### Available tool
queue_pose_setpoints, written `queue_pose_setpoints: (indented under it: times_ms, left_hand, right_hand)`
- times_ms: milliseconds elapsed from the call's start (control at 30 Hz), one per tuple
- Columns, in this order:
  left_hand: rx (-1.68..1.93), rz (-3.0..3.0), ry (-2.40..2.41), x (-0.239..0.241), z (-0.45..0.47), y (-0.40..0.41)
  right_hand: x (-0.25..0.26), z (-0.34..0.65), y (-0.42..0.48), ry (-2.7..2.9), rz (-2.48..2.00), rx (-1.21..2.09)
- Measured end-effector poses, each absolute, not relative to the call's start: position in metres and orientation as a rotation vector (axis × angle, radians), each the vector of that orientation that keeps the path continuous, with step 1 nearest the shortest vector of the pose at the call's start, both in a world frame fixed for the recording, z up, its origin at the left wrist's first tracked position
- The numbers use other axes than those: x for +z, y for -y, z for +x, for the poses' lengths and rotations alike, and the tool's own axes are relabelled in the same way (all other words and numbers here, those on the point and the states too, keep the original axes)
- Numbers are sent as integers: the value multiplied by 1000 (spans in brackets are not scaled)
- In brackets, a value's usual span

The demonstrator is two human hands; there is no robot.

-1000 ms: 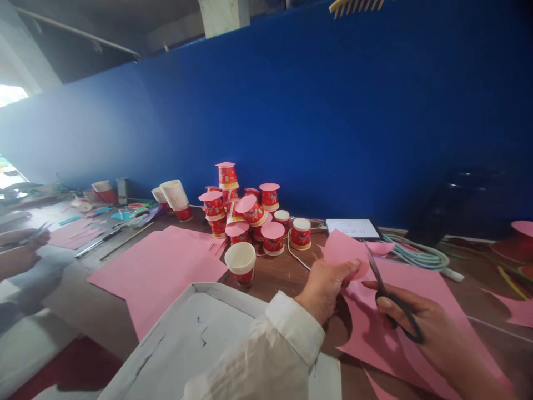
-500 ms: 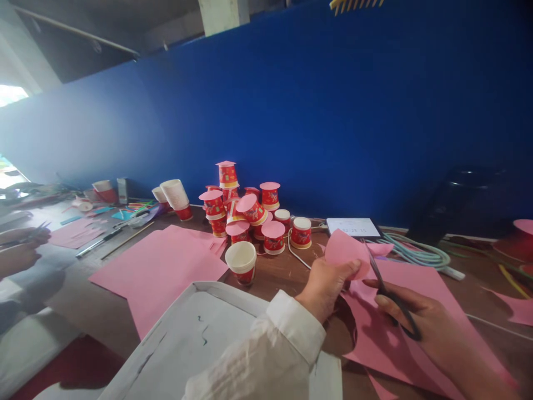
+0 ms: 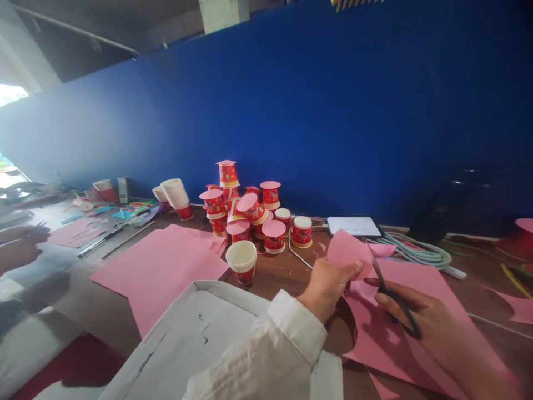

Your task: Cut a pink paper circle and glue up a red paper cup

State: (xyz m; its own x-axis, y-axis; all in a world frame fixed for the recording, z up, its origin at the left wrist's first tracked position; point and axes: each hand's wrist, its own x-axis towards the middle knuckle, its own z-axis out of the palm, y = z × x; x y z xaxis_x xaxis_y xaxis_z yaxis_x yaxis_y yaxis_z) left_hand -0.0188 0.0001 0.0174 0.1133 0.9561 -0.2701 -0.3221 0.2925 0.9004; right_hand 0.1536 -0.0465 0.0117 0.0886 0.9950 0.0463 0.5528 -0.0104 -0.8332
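Between the thumb and fingers of my left hand (image 3: 327,286) is a rounded piece of pink paper (image 3: 347,253). My right hand (image 3: 428,319) grips dark-handled scissors (image 3: 402,311), whose blades point up along the right edge of that piece. Whether the blades are parted I cannot make out. Under both hands lies a larger pink sheet (image 3: 420,289) with a curved cut-out on its left side. A pink scrap (image 3: 382,250) sits just behind the blade tips.
Red paper cups (image 3: 255,210) topped with pink discs are piled behind, and one upright cup (image 3: 242,264) stands nearer. More pink sheets (image 3: 166,261) lie left of a white box lid (image 3: 195,328). A phone (image 3: 353,226) and coiled cable (image 3: 416,251) rest by the blue partition. Another person's hands (image 3: 20,244) are at far left.
Almost nothing differs. The pink piece and my left hand have shifted very slightly to the right, while the scissors stay at its edge.
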Motion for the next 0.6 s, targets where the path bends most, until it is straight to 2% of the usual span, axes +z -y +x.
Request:
queue_pose_setpoints:
  times_ms: [600]
  left_hand:
    - [1063,831,-1083,27,-22,1]
  right_hand:
    - [-3,167,42,1600,-1649,804]
